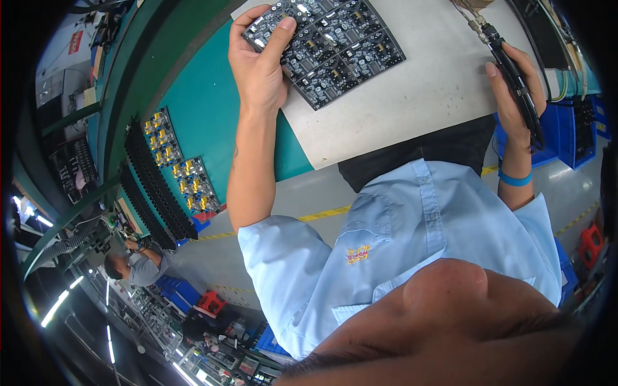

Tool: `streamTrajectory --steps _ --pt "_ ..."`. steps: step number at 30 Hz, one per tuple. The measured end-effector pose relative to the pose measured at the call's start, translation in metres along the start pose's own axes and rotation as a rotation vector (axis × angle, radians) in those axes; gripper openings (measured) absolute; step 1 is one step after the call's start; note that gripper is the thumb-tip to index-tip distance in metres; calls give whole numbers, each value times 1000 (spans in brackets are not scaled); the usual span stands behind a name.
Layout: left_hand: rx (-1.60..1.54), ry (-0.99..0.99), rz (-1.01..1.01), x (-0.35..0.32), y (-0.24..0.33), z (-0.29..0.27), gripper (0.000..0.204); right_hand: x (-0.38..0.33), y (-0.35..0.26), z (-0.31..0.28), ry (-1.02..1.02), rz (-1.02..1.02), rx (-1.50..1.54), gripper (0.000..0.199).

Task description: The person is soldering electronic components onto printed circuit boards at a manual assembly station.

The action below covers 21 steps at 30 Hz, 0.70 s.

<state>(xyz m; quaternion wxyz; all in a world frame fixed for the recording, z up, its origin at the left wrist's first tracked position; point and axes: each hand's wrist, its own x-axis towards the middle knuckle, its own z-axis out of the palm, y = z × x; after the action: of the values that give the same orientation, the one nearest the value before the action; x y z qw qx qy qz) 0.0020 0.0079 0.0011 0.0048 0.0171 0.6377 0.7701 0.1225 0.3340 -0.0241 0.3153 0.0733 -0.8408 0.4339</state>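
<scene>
My left hand (262, 67) grips the left edge of a dark circuit board panel (338, 55), its thumb on top of the components. The panel, divided into several small boards, is tilted above a light grey mat (386, 119). My right hand (520, 96) is wrapped round a black pen-shaped tool (512, 74) with metal fittings at its far end. The tool lies along my palm, slanting up and left over the mat's right side. Its exact kind cannot be made out, and its far tip is lost among cables near the upper edge.
On the green bench top (212, 109) at left lie boards with yellow parts (190, 183), beside black slotted racks (158, 183). A blue bin (570, 138) stands at right, with cables (566, 38) above it. Another person (138, 264) works at the far left.
</scene>
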Motion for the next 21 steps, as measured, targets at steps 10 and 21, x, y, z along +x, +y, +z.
streamTrajectory --steps 10,21 --pt "-5 -11 -6 -1 1 0 41 0 0 0 -5 -11 0 41" --pt "-7 15 -33 1 -1 4 39 1 -2 0 -23 1 5 40"
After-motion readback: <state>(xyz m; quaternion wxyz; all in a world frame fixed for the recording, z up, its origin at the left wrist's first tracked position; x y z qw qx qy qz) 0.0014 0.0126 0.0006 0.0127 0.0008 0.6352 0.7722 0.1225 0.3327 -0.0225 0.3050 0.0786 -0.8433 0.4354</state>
